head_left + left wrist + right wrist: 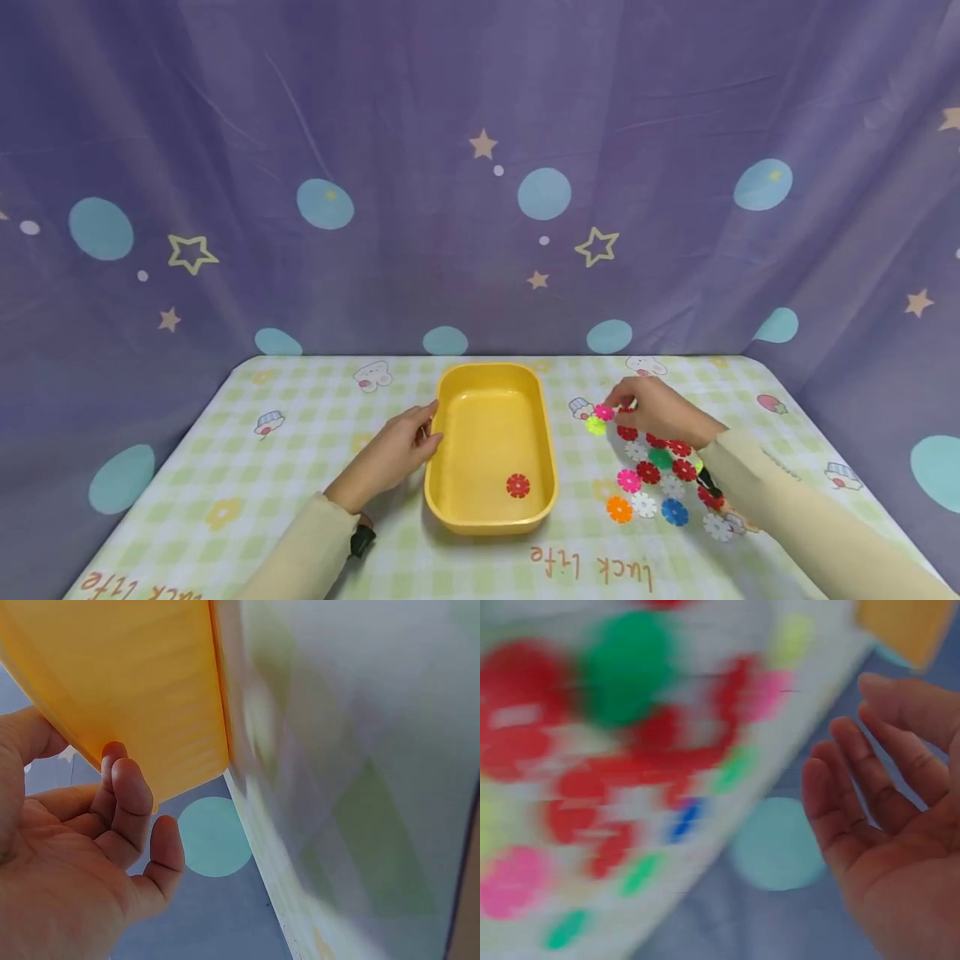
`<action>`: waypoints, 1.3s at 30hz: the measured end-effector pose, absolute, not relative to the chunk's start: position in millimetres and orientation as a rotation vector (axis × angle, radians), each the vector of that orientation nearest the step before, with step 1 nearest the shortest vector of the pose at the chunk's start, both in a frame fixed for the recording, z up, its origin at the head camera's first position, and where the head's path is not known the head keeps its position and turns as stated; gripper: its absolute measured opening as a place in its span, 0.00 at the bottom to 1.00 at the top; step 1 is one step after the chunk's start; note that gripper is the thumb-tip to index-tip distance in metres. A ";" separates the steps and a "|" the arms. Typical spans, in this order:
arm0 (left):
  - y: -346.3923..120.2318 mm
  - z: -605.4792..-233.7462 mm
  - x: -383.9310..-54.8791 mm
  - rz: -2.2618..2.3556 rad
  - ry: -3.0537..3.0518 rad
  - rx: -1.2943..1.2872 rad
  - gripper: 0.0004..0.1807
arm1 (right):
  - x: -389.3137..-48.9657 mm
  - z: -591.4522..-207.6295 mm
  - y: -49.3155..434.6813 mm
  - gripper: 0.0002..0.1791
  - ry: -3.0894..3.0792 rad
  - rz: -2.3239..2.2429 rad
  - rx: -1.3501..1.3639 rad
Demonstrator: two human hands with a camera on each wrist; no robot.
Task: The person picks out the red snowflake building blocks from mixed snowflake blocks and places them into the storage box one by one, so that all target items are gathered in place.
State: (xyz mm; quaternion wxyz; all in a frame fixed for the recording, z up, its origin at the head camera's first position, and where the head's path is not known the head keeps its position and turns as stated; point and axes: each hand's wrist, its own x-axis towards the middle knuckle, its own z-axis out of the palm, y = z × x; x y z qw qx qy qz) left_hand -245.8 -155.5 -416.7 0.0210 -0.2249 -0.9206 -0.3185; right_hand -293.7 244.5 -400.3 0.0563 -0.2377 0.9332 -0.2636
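A deep yellow tray (480, 442) stands mid-table with one red notched disc (517, 486) lying inside near its front right. At the tray's left side, my left hand (401, 446) grips the rim; the left wrist view shows curled fingers (133, 787) against the outer wall. My right hand (660, 410) hovers over the far end of a spread of coloured notched discs, its fingertips close to a pink disc (603, 412) and a lime disc (596, 426). In the right wrist view its fingers (870, 780) are loosely bent, with nothing visible between them and the thumb.
Right of the tray lie several flat discs, among them an orange disc (619, 509), a blue disc (674, 512) and a green disc (661, 458). My right forearm covers part of the spread. A checked cloth (300, 475) covers the table; a purple curtain (420, 267) hangs behind.
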 end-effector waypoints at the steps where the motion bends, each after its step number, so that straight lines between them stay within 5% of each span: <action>1: -155.9 -417.1 -245.5 -0.987 -2.852 -0.703 0.29 | -292.9 -407.7 250.6 0.11 2.820 -0.789 -0.665; 21: -157.3 -419.0 -241.9 -0.971 -2.845 -0.718 0.29 | -290.1 -440.8 251.7 0.19 2.805 -0.793 -0.243; 32: -157.2 -419.1 -241.5 -0.985 -2.824 -0.739 0.29 | -288.3 -440.4 255.0 0.13 2.777 -0.941 -0.539; 39: -157.4 -418.7 -241.7 -0.990 -2.835 -0.727 0.29 | -281.0 -407.0 230.2 0.17 2.829 -1.018 -0.936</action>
